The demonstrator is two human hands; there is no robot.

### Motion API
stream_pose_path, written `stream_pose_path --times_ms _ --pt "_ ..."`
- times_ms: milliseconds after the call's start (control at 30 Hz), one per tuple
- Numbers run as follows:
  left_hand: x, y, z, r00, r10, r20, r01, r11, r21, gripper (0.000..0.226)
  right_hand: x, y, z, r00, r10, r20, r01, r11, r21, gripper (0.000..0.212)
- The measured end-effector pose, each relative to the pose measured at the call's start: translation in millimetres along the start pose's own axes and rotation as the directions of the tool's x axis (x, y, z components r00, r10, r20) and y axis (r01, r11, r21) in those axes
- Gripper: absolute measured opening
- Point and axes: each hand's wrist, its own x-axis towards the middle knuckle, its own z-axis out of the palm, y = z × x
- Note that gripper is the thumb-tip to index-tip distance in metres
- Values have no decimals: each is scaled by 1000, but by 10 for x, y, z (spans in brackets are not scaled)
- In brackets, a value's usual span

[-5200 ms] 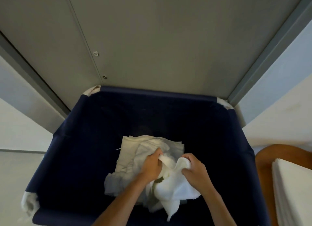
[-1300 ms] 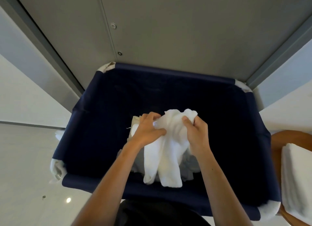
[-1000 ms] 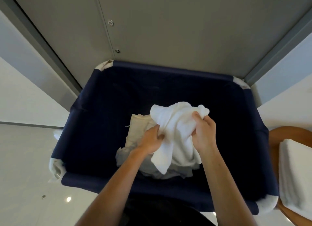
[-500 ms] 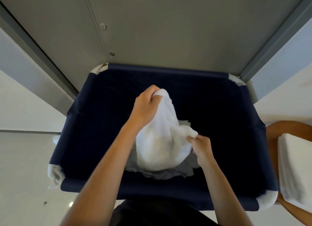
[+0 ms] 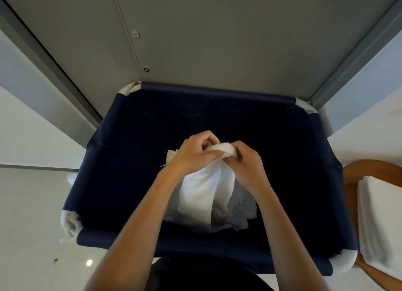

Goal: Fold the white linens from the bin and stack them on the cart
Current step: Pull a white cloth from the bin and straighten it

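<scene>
Grey wall behind the dark blue cloth bin (image 5: 217,90) | I see left hand (image 5: 191,155) and right hand (image 5: 248,164) both pinching the soft white towel (image 5: 204,195) by its top edge, over the bin's middle | hands were apart, now they meet | I think folding starts next.

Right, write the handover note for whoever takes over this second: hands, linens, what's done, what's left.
Hands: left hand and right hand both pinch the towel by its top edge, close together.
Towel: hangs unfolded from both hands, over the bin.
Bin: more linens lie loose at the bottom.
Done: a folded stack sits on the cart, to the right.
Left: fold this towel, add it to the stack, then do the rest.
</scene>
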Motion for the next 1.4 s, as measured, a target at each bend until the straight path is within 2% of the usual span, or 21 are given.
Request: stream_pose_path --times_ms 100,167,300,367,467,567,633,733,833,900,933,1000,1100,1167,1267,1333,1400 --pt "-33 -131 -60 977 -80 196 64 994 87 16 -35 -78 -50 997 -81 -19 82 995 65 15" --pt "-35 -168 -37 973 -116 201 92 988 128 18 -56 -161 -63 991 -129 -31 131 986 103 20" --pt "10 -193 -7 977 -173 122 137 957 257 23 -104 -331 -177 971 -176 -160 203 963 176 29" --pt "35 -187 -67 990 -141 -3 139 968 208 21 -80 -364 -286 956 -143 -255 194 963 187 31" --pt "73 -26 -271 982 -34 -187 61 988 142 19 22 -271 -404 939 -33 -342 88 985 149 20" --pt "91 242 -388 982 53 -181 -33 993 113 13 88 -151 -344 930 46 -364 -30 998 50 14" --pt "87 359 -342 991 17 -131 -13 999 32 7 93 -118 -226 934 37 -356 -45 999 -15 22" --pt "113 384 -194 995 -64 -77 59 996 -59 19 73 -185 -91 961 51 -270 -60 998 -25 22" --pt "131 390 -114 985 -96 -140 75 986 -146 31 40 -262 -58 999 36 35 -36 999 0 23" --pt "146 387 -106 974 -76 -211 49 990 -129 33 4 -305 -43 977 51 207 -56 998 18 29" --pt "147 379 -98 971 -56 -232 32 994 -102 32 -7 -313 -26 968 71 240 -77 997 18 32" --pt "135 343 -66 967 -34 -254 8 994 -106 30 -6 -331 25 975 96 200 -92 995 -26 36" --pt "105 308 -19 973 -29 -229 -23 975 -219 20 40 -336 63 997 76 3 -75 991 -107 15" --pt "83 311 -17 983 -3 -186 -51 956 -288 16 64 -293 32 997 52 -54 -56 996 -66 8" --pt "105 240 -57 986 102 -135 -122 981 -150 42 48 -269 -33 997 25 -78 -24 999 22 15" --pt "115 229 -74 989 146 -15 -147 987 -58 58 38 -305 -53 998 5 -65 0 996 84 20" --pt "140 240 -70 981 184 59 -184 983 -6 43 42 -341 -88 999 12 -41 -3 980 199 20"
